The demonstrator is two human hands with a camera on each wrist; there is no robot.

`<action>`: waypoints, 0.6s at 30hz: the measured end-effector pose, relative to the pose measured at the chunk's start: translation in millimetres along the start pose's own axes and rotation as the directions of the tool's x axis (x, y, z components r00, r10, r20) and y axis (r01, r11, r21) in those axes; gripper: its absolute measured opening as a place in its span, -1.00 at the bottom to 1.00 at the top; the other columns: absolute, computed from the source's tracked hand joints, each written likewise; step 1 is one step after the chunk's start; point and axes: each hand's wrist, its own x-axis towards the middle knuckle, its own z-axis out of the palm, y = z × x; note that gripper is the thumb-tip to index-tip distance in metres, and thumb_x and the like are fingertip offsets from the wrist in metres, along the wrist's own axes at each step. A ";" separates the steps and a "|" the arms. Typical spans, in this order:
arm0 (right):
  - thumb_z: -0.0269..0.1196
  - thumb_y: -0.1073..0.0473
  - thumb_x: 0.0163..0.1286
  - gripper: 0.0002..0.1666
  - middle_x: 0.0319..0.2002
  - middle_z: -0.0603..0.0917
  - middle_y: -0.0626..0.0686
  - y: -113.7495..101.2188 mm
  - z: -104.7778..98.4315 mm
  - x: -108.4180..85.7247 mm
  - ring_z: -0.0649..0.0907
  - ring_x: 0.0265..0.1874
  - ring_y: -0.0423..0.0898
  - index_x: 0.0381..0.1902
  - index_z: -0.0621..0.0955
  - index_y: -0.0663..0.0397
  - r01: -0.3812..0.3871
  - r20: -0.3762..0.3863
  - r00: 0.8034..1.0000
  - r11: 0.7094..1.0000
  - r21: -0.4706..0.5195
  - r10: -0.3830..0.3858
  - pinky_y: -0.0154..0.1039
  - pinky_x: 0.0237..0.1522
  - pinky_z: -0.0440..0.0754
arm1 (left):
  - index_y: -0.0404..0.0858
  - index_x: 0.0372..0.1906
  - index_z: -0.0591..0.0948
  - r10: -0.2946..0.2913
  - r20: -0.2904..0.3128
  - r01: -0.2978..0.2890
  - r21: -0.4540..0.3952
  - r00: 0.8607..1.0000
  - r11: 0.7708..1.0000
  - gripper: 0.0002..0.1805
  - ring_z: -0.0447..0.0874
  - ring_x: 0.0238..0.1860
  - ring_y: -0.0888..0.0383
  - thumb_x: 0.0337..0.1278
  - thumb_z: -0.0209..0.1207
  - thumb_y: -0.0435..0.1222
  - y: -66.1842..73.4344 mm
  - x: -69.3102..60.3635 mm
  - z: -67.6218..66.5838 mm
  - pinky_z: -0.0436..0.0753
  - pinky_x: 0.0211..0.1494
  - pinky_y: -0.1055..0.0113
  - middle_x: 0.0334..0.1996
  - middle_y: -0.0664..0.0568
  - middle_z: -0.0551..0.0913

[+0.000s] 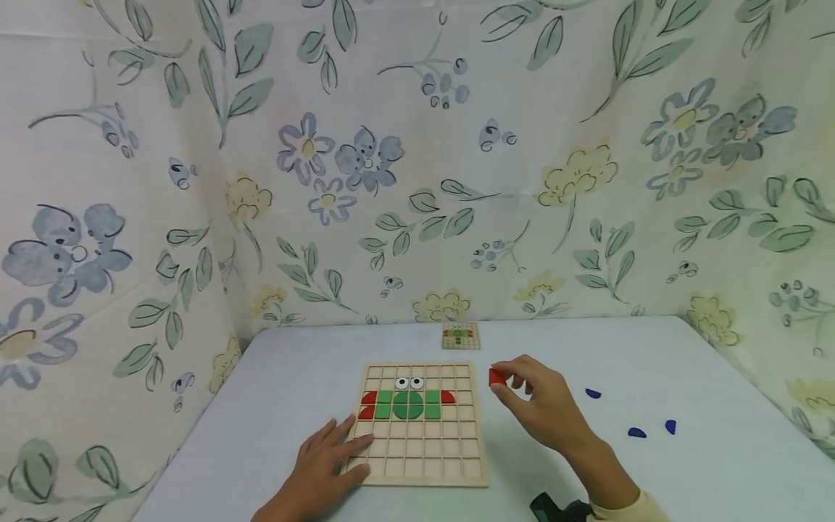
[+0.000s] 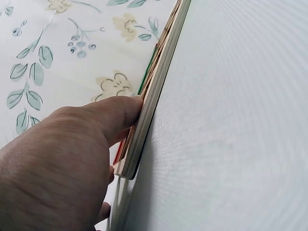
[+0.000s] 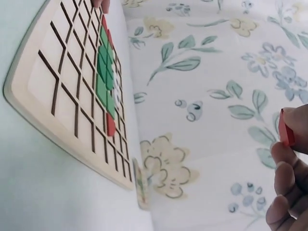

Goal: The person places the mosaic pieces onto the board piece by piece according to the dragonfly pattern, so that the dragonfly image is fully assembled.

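A wooden grid board [image 1: 424, 449] lies on the white table, with green pieces [image 1: 408, 404], red quarter-round pieces [image 1: 367, 412] and two white eye pieces [image 1: 409, 383] set in its squares. My left hand [image 1: 333, 453] rests on the board's left edge, fingers spread; the left wrist view shows the thumb [image 2: 127, 108] on the rim. Just off the board's right side, my right hand [image 1: 544, 402] pinches a small red piece [image 1: 497, 377] between thumb and fingertips, above the table. The right wrist view shows that red piece [image 3: 286, 129] edge-on, so its outline is unclear there.
Several dark blue half-round pieces [image 1: 637, 433] are scattered on the table to the right. A small pattern card [image 1: 460, 336] lies behind the board. Floral cloth [image 1: 417, 159] hangs at the back and left. A dark device [image 1: 557, 507] sits by the right wrist.
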 end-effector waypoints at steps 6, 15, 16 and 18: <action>0.43 0.31 0.16 -0.72 -0.34 0.58 -0.24 0.6 38.5 3.8 0.54 -0.36 -0.12 -0.13 0.70 0.09 -0.092 0.060 0.994 0.995 0.046 0.089 -0.23 -0.37 0.55 | 0.12 0.19 0.61 0.003 -0.015 -0.003 -0.020 1.000 1.000 -0.44 0.04 0.39 -0.32 0.13 0.14 0.24 -2.5 -0.9 0.9 -0.02 0.24 -0.36 0.39 -0.07 0.30; 0.40 0.35 0.17 -0.77 -0.34 0.62 -0.13 10.0 78.5 2.0 0.53 -0.39 -0.13 -0.19 0.69 0.12 -0.136 0.089 0.988 0.984 0.119 0.126 -0.23 -0.39 0.56 | 0.13 0.19 0.61 -0.011 -0.002 0.011 -0.027 1.000 1.000 -0.44 0.03 0.39 -0.31 0.11 0.16 0.23 -1.0 -1.3 -0.4 -0.04 0.25 -0.36 0.40 -0.06 0.29; 0.40 0.35 0.17 -0.77 -0.33 0.62 -0.12 11.6 81.6 1.5 0.53 -0.39 -0.13 -0.19 0.69 0.12 -0.142 0.092 0.987 0.982 0.122 0.131 -0.25 -0.40 0.54 | 0.12 0.19 0.61 -0.009 0.000 0.009 -0.029 1.000 1.000 -0.44 0.03 0.39 -0.32 0.11 0.16 0.23 -1.1 -1.2 -0.5 -0.04 0.25 -0.37 0.40 -0.07 0.29; 0.39 0.34 0.18 -0.78 -0.32 0.63 -0.11 14.5 87.3 0.6 0.52 -0.40 -0.15 -0.18 0.68 0.14 -0.159 0.105 0.984 0.980 0.123 0.147 -0.31 -0.42 0.52 | 0.11 0.19 0.61 -0.003 -0.002 0.003 -0.030 1.000 1.000 -0.44 0.03 0.39 -0.32 0.12 0.16 0.23 -1.3 -1.1 -0.7 -0.05 0.24 -0.37 0.39 -0.08 0.29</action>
